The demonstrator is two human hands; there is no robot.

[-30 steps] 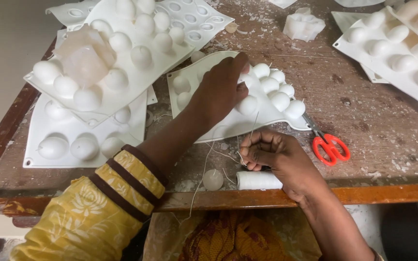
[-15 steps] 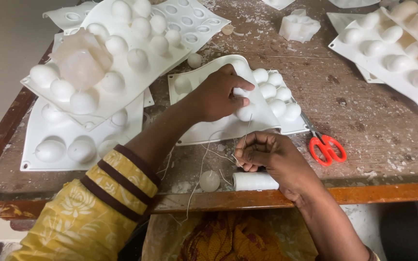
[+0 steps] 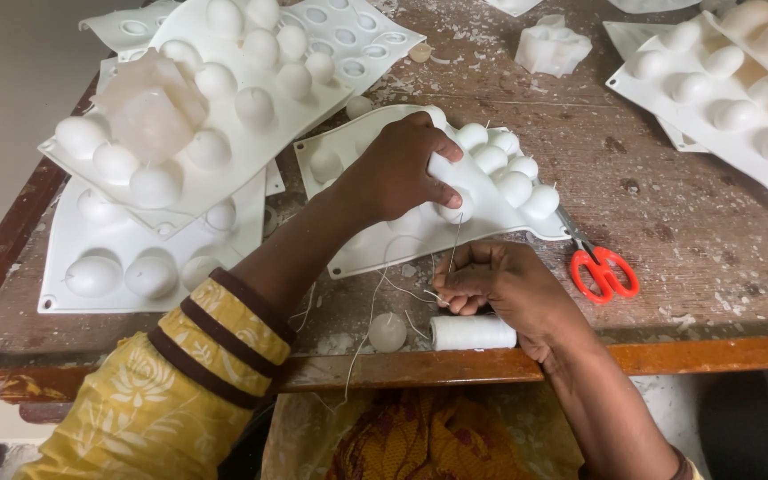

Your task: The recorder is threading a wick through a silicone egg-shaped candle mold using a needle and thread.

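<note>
Right now the left hand (image 3: 402, 169) is pressing down on a white mould tray (image 3: 375, 244) lying at the middle of the wooden surface (image 3: 668, 222), its fingers curled closed over one of the tray's rounded bumps. Just below that tray, nearer the surface's front edge, the right hand (image 3: 500, 284) is pinching a thin white string (image 3: 452, 249) between thumb and fingertips, the fingers drawn together; the string is running up from the pinch to the tray under the left hand. A white spool of string (image 3: 471, 332) is lying on its side just below the right hand, touching or nearly touching it. A small round wax ball (image 3: 388, 332) is sitting just left of the spool. Red-handled scissors (image 3: 604, 269) are lying just right of the tray, blades pointing toward it. More stacked mould trays (image 3: 224, 116) are resting to the left of the middle tray, with a pale translucent lump (image 3: 148, 102) on top, and another tray (image 3: 740, 98) is sitting well apart to its right.
</note>
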